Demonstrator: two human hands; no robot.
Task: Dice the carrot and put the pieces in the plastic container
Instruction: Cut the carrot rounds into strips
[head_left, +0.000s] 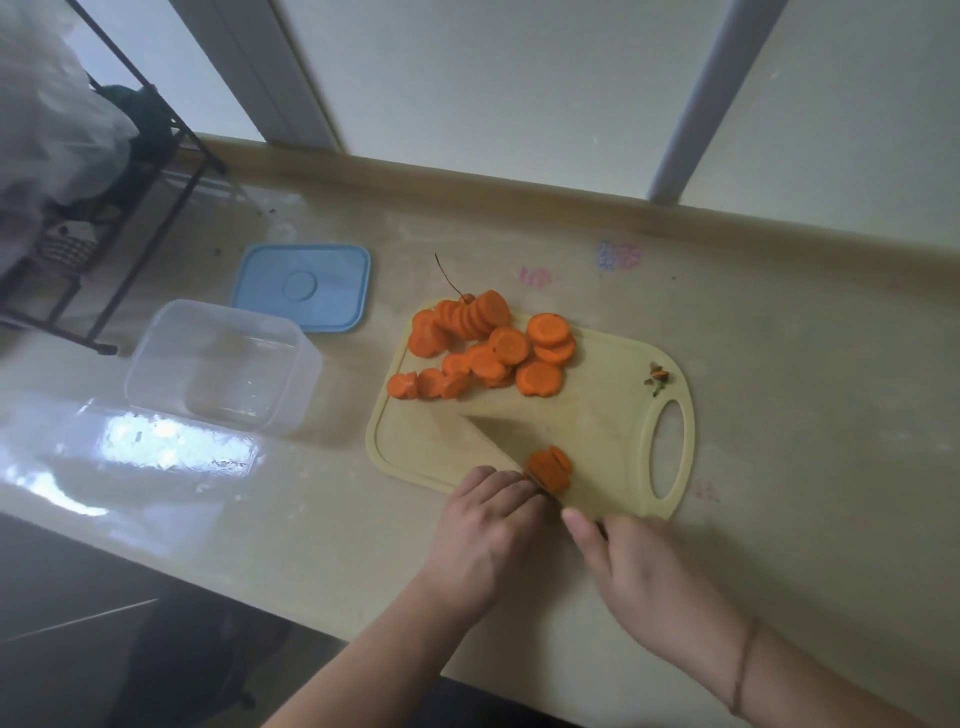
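the slicing step was judged to be in hand: near the lower centre of the frame, a last stub of carrot was steadied on the pale cutting board by the curled fingers of the left hand, while a knife was gripped by the right hand, its blade laid against the stub. a heap of carrot rounds lay at the board's upper edge. the clear plastic container stood left of the board, holding nothing, its blue lid beside it. dicing the rounds and transferring them were judged still to be done.

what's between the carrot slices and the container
Nothing visible. The container sits open left of the board, its lid off behind it, and bare counter lies between it and the slices.
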